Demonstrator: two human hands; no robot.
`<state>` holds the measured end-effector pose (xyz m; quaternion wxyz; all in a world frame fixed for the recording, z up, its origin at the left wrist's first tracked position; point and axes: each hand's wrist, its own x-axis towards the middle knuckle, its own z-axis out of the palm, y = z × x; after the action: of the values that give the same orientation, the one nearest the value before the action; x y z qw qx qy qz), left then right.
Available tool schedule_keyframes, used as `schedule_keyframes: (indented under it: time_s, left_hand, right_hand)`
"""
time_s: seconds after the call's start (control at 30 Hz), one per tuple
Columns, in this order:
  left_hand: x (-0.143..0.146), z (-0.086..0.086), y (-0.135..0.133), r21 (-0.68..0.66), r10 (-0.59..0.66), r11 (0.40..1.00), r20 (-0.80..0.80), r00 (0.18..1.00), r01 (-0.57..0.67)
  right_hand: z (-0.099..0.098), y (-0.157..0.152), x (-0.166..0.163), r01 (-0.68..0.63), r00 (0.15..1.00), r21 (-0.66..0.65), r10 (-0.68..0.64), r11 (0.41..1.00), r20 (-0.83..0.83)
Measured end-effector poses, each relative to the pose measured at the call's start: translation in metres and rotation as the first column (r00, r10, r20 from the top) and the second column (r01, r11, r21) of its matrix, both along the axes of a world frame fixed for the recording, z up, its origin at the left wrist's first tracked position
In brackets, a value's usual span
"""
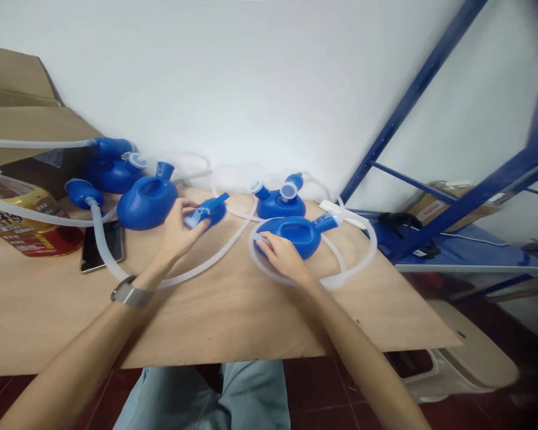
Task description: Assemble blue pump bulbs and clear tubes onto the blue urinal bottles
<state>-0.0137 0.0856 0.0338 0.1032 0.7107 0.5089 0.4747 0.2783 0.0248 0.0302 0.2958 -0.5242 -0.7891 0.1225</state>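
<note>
My left hand [179,230] is closed on a small blue funnel piece [210,209] with a clear tube [215,254] running from it across the wooden table [206,322]. My right hand [283,255] rests its fingers on the near edge of a blue plastic vessel [298,234], pinching the clear tube [354,263] looped around it. Another blue vessel [280,202] with an open cap stands just behind. A larger blue vessel [147,200] sits left of my left hand.
A phone [102,246] lies at the left beside a plastic bottle [22,218] with a red and yellow label. More blue vessels [110,164] and a cardboard box [22,119] are at the back left. A blue metal rack [452,179] stands right; a beige stool [466,352] below.
</note>
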Motion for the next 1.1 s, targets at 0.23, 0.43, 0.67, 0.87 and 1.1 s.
schedule_keyframes:
  time_s: [0.23,0.43,0.67,0.87,1.1]
  left_hand:
    - [0.003,-0.001,-0.017,-0.198,-0.327,0.905,0.245,0.913,0.377]
    - [-0.003,-0.005,-0.02,-0.107,-0.394,0.879,0.385,0.835,0.465]
    - [-0.007,-0.008,-0.019,-0.111,-0.353,0.878,0.507,0.786,0.465]
    - [-0.006,-0.006,-0.02,-0.109,-0.345,0.861,0.592,0.729,0.497]
    - [-0.004,-0.008,-0.027,-0.095,-0.448,0.798,0.567,0.691,0.595]
  right_hand:
    - [0.001,0.001,0.006,-0.077,0.997,-0.047,0.078,0.996,0.025]
    - [-0.016,-0.002,0.006,-0.129,0.991,-0.009,0.129,0.992,0.016]
    - [-0.014,-0.004,0.01,-0.134,0.991,0.085,0.133,0.987,0.016]
    - [-0.016,-0.003,0.01,-0.11,0.993,0.296,0.095,0.949,0.065]
    - [-0.019,-0.004,0.015,-0.225,0.973,0.459,0.223,0.859,0.06]
